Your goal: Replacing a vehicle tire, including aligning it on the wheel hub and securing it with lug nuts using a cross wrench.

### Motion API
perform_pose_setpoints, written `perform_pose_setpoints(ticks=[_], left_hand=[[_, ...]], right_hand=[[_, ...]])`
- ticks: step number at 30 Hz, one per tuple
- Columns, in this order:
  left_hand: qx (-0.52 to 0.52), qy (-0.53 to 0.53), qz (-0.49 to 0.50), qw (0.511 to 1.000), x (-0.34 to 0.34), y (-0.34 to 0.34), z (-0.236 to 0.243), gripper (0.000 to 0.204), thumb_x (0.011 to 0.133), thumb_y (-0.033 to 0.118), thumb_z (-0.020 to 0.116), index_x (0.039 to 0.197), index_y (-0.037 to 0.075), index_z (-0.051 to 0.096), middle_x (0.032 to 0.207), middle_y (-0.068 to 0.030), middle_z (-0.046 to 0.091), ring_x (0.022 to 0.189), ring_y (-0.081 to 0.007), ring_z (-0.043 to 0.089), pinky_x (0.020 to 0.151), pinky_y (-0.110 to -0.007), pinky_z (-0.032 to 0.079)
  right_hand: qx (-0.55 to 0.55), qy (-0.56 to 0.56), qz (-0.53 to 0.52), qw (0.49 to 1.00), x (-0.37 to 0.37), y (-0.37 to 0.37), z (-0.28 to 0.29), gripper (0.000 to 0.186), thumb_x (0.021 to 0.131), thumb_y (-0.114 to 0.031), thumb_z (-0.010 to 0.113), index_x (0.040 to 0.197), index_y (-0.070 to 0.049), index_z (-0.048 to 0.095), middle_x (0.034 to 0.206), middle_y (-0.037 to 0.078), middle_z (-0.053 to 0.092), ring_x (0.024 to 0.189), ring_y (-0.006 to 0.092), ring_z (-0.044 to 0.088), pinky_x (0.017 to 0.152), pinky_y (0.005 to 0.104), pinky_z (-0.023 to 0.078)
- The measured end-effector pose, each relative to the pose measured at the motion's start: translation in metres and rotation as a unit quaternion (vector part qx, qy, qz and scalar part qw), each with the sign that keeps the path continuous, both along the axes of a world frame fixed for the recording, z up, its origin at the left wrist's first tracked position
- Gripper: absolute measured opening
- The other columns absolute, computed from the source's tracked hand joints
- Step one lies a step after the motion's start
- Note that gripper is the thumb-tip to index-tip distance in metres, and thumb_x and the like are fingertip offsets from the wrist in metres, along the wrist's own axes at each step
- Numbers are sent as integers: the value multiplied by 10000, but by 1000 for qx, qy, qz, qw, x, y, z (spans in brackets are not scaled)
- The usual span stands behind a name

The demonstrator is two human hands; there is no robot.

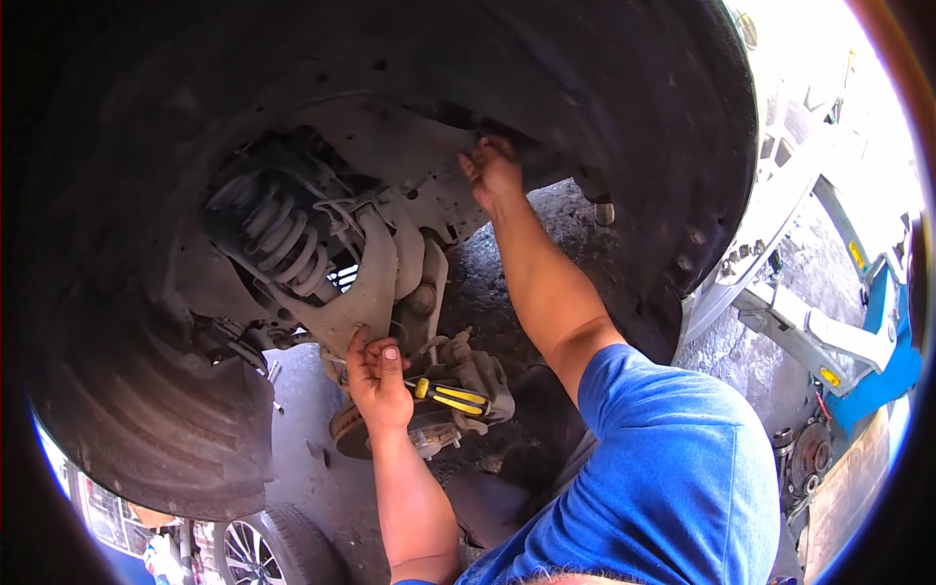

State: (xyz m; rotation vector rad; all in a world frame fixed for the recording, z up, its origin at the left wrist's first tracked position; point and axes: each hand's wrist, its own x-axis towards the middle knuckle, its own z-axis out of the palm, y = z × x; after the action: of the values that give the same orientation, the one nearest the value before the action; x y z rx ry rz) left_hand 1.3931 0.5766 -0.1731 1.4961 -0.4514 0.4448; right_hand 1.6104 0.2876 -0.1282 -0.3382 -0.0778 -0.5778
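My left hand (380,385) is raised at the lower end of a dusty suspension arm (375,268), its fingers curled and thumb up. Whatever its fingertips may hold is hidden. Right beside it, a yellow-and-black screwdriver (453,395) lies by the brake caliper (487,375); its shaft end runs toward the hand, and I cannot tell whether they touch. The brake disc (351,429) shows below. My right hand (495,174) reaches deep into the wheel arch, fingers bent at the edge of the dark liner (624,117); its fingertips are partly in shadow.
A coil spring (288,239) stands inside the arch on the left. A loose wheel (278,546) is on the floor at lower left. To the right are a grey-and-blue lift arm (819,336) and greasy round parts (809,453). The liner's flap (185,439) hangs at left.
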Motion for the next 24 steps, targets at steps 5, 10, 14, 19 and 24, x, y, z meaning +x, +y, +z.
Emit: perform_pose_setpoints(ticks=[5, 10, 14, 19, 24], left_hand=[[-13, 4, -6, 1000, -2, -1, 0, 514, 933, 232, 634, 1313, -39, 418, 953, -66, 615, 732, -90, 551, 658, -234, 481], [3, -4, 2, 1000, -2, -2, 1, 498, 935, 229, 633, 1301, -42, 430, 942, -55, 611, 735, -86, 544, 648, -227, 478], [-1, -1, -3, 1000, -2, -2, 0, 490, 935, 227, 632, 1294, -45, 438, 940, -50, 608, 740, -84, 541, 648, -227, 478], [9, -6, -4, 1000, -2, 0, 0, 466, 936, 218, 626, 1287, -36, 454, 947, -52, 604, 755, -89, 542, 653, -233, 483], [14, -4, -7, 1000, -2, 0, 0, 468, 933, 218, 627, 1289, -34, 458, 951, -59, 601, 762, -92, 541, 661, -241, 493]], right_hand=[[30, -36, 5, 999, 2, -4, -8, 133, 897, 15, 556, 981, -84, 528, 822, 66, 542, 736, 197, 566, 877, 483, 546], [36, -27, 11, 999, -7, -4, -7, 113, 899, 7, 566, 982, -57, 524, 821, 64, 546, 736, 194, 569, 838, 463, 572], [-37, 5, -24, 999, -10, 0, -2, 130, 903, -14, 582, 1014, -54, 529, 908, 69, 568, 775, 185, 574, 747, 411, 586], [-119, 66, -137, 981, 0, 0, 1, 167, 908, -34, 589, 1071, -59, 557, 1044, 77, 585, 854, 170, 580, 689, 362, 575], [-55, 99, -140, 984, 21, -5, 9, 170, 877, -32, 625, 1035, -92, 604, 1076, 57, 580, 916, 183, 561, 662, 336, 531]])
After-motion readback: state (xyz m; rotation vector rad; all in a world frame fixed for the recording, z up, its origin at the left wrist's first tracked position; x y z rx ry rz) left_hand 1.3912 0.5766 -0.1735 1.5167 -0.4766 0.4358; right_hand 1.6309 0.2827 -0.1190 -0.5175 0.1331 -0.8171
